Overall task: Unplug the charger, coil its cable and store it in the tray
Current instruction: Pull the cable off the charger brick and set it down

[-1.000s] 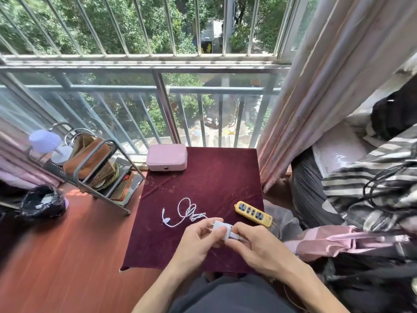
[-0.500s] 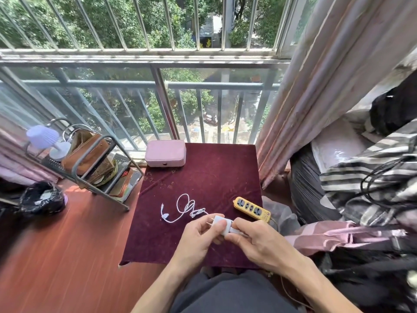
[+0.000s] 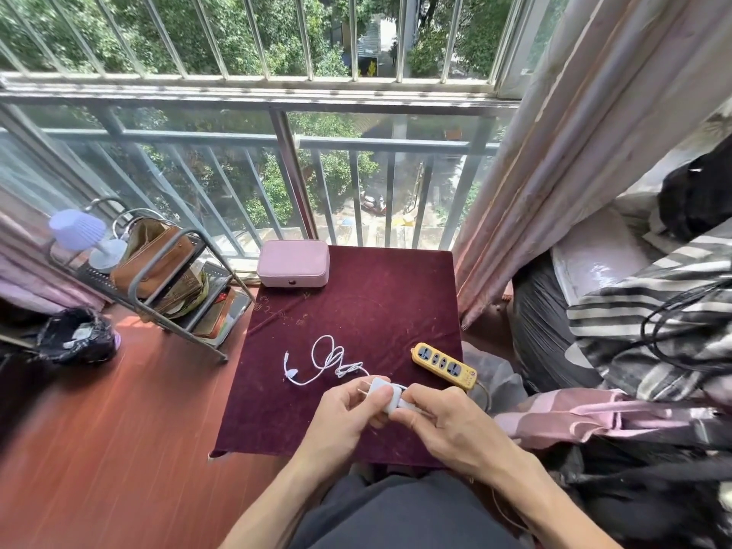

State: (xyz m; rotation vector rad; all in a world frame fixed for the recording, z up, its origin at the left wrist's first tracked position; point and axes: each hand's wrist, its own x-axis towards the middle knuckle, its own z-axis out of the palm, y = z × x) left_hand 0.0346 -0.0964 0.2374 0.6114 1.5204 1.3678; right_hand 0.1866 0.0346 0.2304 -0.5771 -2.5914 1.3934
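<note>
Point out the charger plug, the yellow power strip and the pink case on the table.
charger plug [image 3: 383, 393], head view, on its white body between both hands.
yellow power strip [image 3: 443, 365], head view, on its middle socket.
pink case [image 3: 293, 260], head view, on the middle of its lid.

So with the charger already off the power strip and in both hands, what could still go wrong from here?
1. The white cable lies in loose, overlapping loops on the cloth; coiling it from the charger end may snag or knot it.
2. The left hand holds the charger with its prongs bare; they could scratch the fingers.
3. The power strip sits at the table's right edge; a stray tug could knock it off.
</note>
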